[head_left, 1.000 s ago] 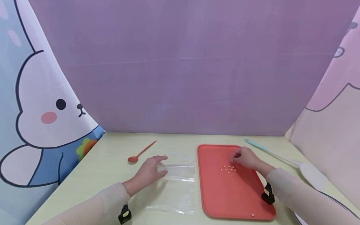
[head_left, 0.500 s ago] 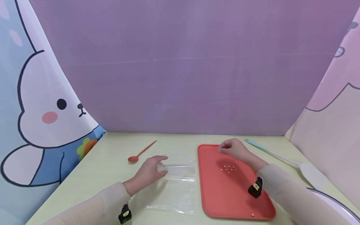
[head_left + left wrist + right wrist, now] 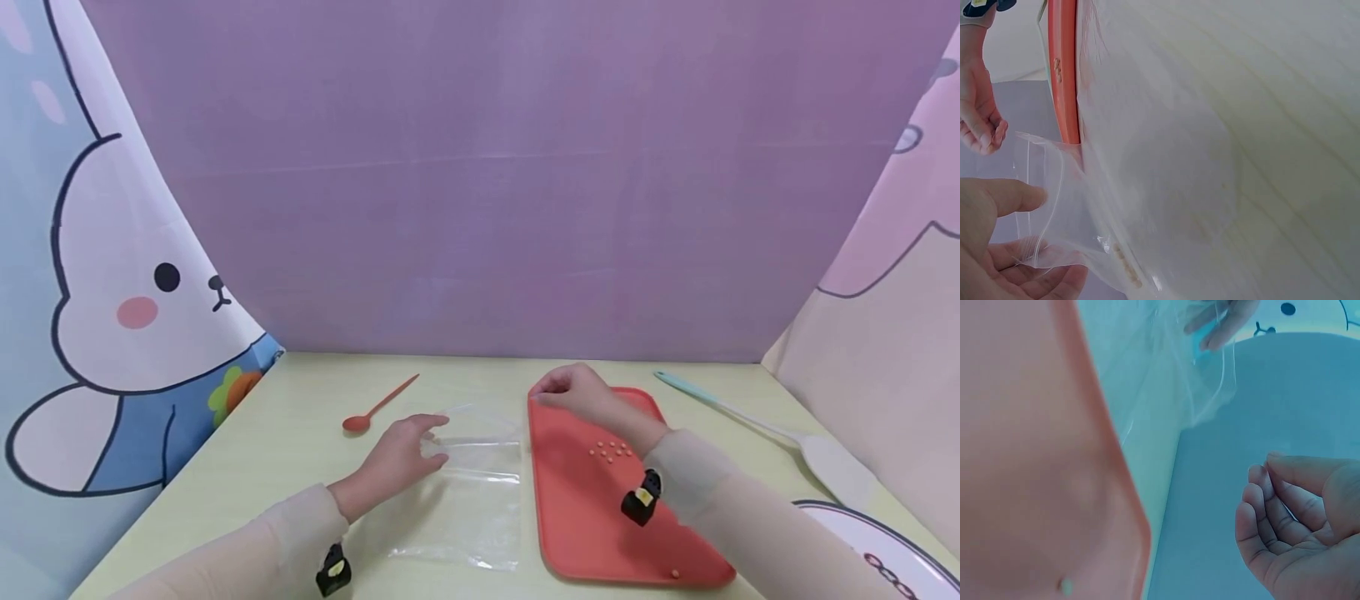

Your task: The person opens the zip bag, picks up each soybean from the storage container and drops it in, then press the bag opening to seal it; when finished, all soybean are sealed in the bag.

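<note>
Your left hand [image 3: 397,460], thumb and fingers apart, is touching the bag [image 3: 472,517] beside the tray [image 3: 573,542], probably light, limp and slippery, best gripped near its mouth [image 3: 1030,159]; your right hand [image 3: 581,393] is pinching, contents hidden

Between the right hand [image 3: 573,390], over the far left corner of the tray [image 3: 592,533], and the raised end of the bag [image 3: 465,517], a hand could pass sideways above a narrow strip of counter [image 3: 480,383]. The left hand [image 3: 397,460] blocks the bag's left side, with the spoon [image 3: 357,424] lying beyond it. A sleeve [image 3: 750,500] spans the tray's right side; the spatula [image 3: 828,467] and plate [image 3: 843,532] crowd that flank. Behind, the purple cloth [image 3: 487,183] bounds reach.
</note>
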`<state>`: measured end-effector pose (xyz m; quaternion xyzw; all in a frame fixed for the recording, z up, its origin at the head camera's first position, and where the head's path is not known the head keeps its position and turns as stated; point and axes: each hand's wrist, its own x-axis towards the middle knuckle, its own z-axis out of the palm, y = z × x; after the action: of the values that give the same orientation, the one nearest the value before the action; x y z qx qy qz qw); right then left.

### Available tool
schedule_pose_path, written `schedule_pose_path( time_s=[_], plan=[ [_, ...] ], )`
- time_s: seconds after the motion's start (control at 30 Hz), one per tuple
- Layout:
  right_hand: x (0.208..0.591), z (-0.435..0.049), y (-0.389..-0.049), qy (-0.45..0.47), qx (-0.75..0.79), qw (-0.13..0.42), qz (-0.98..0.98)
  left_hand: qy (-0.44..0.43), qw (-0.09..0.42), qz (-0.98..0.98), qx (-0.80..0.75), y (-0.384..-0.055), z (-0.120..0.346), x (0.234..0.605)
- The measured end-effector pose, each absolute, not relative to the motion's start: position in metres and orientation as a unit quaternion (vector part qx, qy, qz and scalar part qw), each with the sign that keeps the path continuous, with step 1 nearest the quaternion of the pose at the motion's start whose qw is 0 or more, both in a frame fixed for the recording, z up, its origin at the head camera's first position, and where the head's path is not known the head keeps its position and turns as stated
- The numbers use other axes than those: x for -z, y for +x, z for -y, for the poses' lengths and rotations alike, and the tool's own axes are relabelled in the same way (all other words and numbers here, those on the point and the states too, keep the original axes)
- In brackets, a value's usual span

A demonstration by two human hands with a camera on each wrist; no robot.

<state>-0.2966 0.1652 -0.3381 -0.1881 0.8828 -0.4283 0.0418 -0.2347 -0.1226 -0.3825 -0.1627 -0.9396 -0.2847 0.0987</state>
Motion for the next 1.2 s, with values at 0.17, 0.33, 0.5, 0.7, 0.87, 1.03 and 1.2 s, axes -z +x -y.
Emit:
schedule_pose_path(
  time_s=[0.17,0.33,0.5,0.7,0.87,1.03,1.2],
  plan=[
    [0.333,-0.142,-0.297,-0.209,0.443,0.049,-0.871,-0.162,0.099,0.939,0.288,-0.235,0.122,0.381],
    [0.331,-0.120,-0.294,-0.225,0.455,0.065,-0.859,-0.168,0.101,0.938,0.285,-0.236,0.121,0.380],
    [0.332,-0.100,-0.294,-0.230,0.443,0.069,-0.864,-0.168,0.097,0.939,0.286,-0.236,0.120,0.379],
    [0.334,-0.087,-0.294,-0.240,0.413,0.057,-0.877,-0.172,0.096,0.937,0.289,-0.237,0.120,0.379],
    [0.339,-0.085,-0.295,-0.264,0.380,0.036,-0.886,-0.172,0.091,0.936,0.293,-0.236,0.119,0.380],
    [0.340,-0.091,-0.296,-0.265,0.377,0.019,-0.887,-0.172,0.092,0.937,0.290,-0.237,0.119,0.381],
    [0.339,-0.110,-0.300,-0.253,0.384,0.017,-0.888,-0.172,0.094,0.937,0.288,-0.237,0.119,0.383]
  ],
)
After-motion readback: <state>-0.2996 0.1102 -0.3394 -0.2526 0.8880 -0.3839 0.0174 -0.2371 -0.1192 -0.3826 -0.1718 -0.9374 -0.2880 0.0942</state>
